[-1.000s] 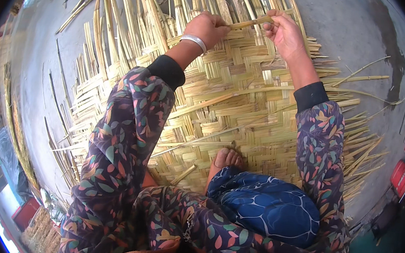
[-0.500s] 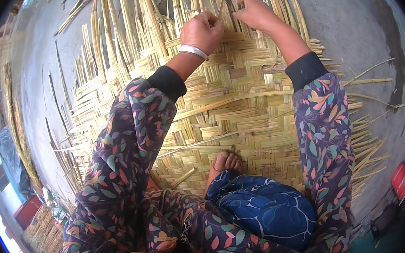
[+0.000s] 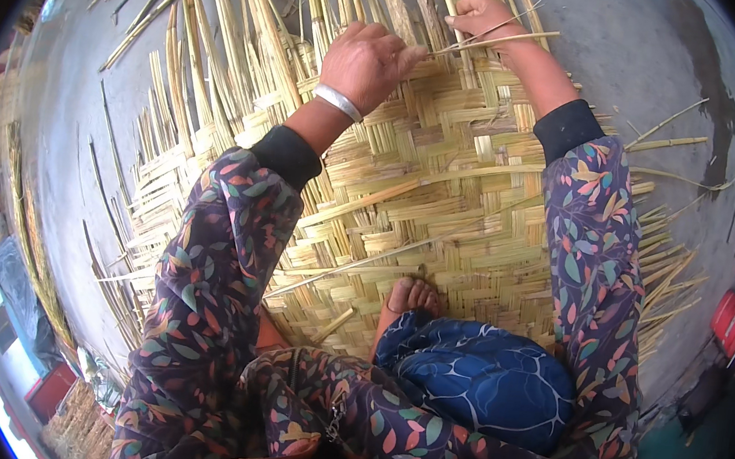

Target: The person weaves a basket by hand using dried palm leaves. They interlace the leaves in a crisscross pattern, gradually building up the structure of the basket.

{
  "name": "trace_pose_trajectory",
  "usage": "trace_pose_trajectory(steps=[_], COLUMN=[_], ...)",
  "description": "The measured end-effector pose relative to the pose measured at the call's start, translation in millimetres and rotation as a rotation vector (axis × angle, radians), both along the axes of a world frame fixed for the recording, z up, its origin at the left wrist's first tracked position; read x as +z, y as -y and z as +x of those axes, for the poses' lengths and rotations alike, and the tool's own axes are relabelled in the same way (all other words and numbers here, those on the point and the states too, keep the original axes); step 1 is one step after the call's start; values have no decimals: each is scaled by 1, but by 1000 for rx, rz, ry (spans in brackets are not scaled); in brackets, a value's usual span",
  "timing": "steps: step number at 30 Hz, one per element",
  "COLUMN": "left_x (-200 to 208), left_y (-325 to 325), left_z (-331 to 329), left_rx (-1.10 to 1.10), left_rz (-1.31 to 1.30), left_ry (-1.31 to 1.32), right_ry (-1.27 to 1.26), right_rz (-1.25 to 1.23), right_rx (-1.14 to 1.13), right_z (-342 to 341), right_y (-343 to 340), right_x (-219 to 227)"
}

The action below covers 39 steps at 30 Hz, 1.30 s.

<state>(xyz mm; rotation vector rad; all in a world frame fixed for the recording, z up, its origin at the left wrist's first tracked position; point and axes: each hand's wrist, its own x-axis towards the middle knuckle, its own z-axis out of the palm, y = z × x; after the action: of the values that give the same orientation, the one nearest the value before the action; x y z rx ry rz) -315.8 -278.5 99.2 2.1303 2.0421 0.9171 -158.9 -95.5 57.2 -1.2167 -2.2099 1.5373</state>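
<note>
A woven mat [image 3: 440, 210] of split cane strips spreads under my hands, with long unwoven ends along its far edge. My left hand [image 3: 365, 66], with a silver bangle at the wrist, is closed over the far part of the weave. Its fingertips pinch one end of a thin cane strip [image 3: 527, 38], which slants up to the right across my right wrist. My right hand [image 3: 487, 20] is curled beside the upright ends, thumb and fingers together; what they hold, if anything, is too small to tell.
My bare foot [image 3: 411, 296] rests on the mat's near part, beside blue patterned cloth [image 3: 486, 378]. Loose cane strips [image 3: 144, 22] lie on the grey floor [image 3: 640, 61] at the far left. A red object [image 3: 732, 325] stands at the right rim.
My right hand has moved right and slightly nearer. The thin strip, upright between my hands before, now slants across to the right. My left hand has turned, its fingers reaching rightward.
</note>
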Motion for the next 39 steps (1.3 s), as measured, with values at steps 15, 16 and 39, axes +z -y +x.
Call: trace_pose_trajectory(steps=[15,16,39], left_x=[-31,-31,-35], left_y=[-119,-119,-119], left_z=[23,24,15], left_rx=[139,147,102], left_rz=[-345,-352,-508], left_ry=[1057,1114,1307], right_ry=[-90,-59,-55], right_rz=[-210,-162,81], right_rx=[-16,-3,100], right_z=[31,31,30], right_y=[21,21,16], right_x=[10,7,-10])
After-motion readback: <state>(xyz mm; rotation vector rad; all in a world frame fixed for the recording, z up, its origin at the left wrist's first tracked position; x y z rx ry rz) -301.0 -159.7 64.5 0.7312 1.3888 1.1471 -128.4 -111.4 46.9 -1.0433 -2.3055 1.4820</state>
